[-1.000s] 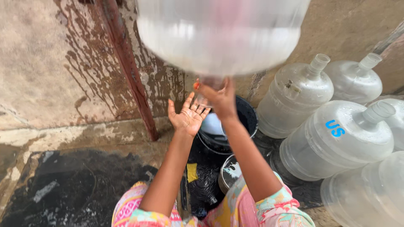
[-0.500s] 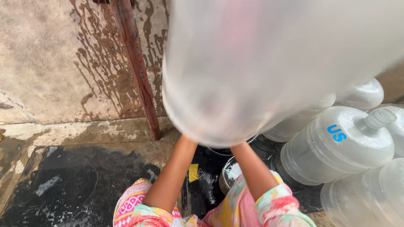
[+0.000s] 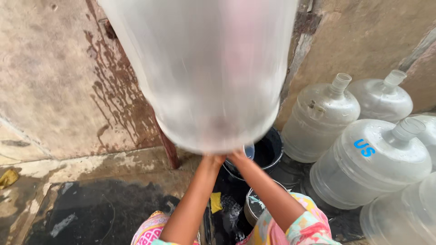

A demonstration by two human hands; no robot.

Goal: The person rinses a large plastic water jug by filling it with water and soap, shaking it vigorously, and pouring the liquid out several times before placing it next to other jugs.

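I am standing before a stained concrete wall (image 3: pixel 59 90), wet streaks running down it beside a rusty pipe (image 3: pixel 168 149), with a dark wet floor (image 3: pixel 86 213) below. I am holding a big translucent water jug (image 3: pixel 204 68) up in front of me; it is blurring across the top and middle of the view, its rounded end just above my fingers.

My left hand (image 3: pixel 213 159) and my right hand (image 3: pixel 237 157) are both reaching up to the jug's underside, close beside each other, and the jug is hiding most of them. I cannot tell whether my fingers are spread or pressed together; only the wrists and heels of the hands are showing, touching the jug. My forearms are rising from bright patterned sleeves (image 3: pixel 309 227).

Just beyond and below my fingers a black bucket (image 3: pixel 268 154) is sitting on the floor, and nearer to me a small metal pot (image 3: pixel 254 206) is standing beside a yellow scrap (image 3: pixel 216 202). Off to the right of my fingers, several more large clear jugs (image 3: pixel 368 163) are lying tilted against each other, necks pointing up and to the right, well apart from my hands.
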